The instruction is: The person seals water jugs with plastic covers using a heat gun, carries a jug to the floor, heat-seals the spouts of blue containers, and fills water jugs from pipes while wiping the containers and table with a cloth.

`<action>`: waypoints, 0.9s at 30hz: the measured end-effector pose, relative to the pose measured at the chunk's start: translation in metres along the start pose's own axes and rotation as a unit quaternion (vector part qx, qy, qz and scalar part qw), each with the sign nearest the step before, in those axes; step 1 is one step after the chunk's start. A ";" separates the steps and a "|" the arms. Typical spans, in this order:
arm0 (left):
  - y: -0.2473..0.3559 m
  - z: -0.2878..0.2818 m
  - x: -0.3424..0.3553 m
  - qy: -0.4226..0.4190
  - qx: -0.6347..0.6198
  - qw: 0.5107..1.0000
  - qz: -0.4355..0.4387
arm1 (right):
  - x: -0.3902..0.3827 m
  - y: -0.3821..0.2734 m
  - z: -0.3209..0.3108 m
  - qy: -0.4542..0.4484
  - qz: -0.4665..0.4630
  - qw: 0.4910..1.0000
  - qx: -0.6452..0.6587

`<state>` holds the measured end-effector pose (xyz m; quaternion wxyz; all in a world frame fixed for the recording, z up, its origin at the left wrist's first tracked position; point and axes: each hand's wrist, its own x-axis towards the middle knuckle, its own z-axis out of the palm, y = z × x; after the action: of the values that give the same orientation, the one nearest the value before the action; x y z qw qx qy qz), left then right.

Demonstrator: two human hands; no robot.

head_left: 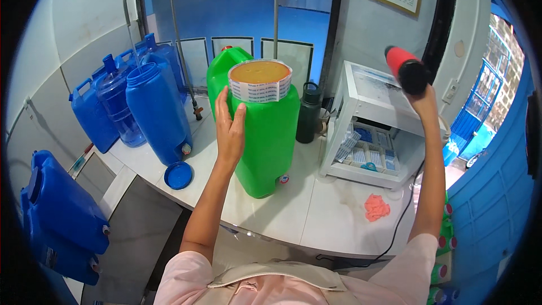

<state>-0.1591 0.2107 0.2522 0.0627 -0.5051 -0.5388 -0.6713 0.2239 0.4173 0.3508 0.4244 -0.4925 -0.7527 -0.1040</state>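
Observation:
A tall green water container (265,147) stands upright on the white tiled counter. Its wide mouth is topped by an amber cap (258,72), and a printed plastic seal band (264,91) wraps around it. My left hand (230,129) is open, fingers stretched upward beside the band, at the container's left upper edge. Off to the right and raised, my right hand (422,100) is closed on a red and black heat gun (407,69). Its cord (407,203) trails down to the counter. The heat gun is well apart from the container.
A second green container (226,59) stands behind. At left, a blue container (158,110) is under a curved metal spout (174,17), with a blue lid (178,175) before it. To the right are a dark bottle (308,114), a white shelf box (361,107) and a pink cloth (376,207).

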 end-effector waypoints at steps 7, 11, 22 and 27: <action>-0.005 0.002 0.001 0.033 0.035 0.999 0.015 | -0.100 -0.078 -0.057 -0.111 0.167 0.775 0.600; -0.002 0.009 0.002 0.032 0.023 0.999 0.022 | -0.155 -0.090 -0.053 -0.190 0.204 0.680 0.678; 0.001 0.009 0.000 0.049 0.070 0.996 0.030 | -0.183 -0.117 -0.029 -0.220 0.270 0.614 0.709; -0.008 0.004 -0.001 0.046 0.086 0.995 0.028 | -0.161 -0.120 -0.020 -0.229 0.275 0.603 0.713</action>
<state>-0.1610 0.2169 0.2456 0.1488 -0.4812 -0.5768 -0.6431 0.1601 0.2420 0.2752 0.4633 -0.2256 -0.4896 0.7034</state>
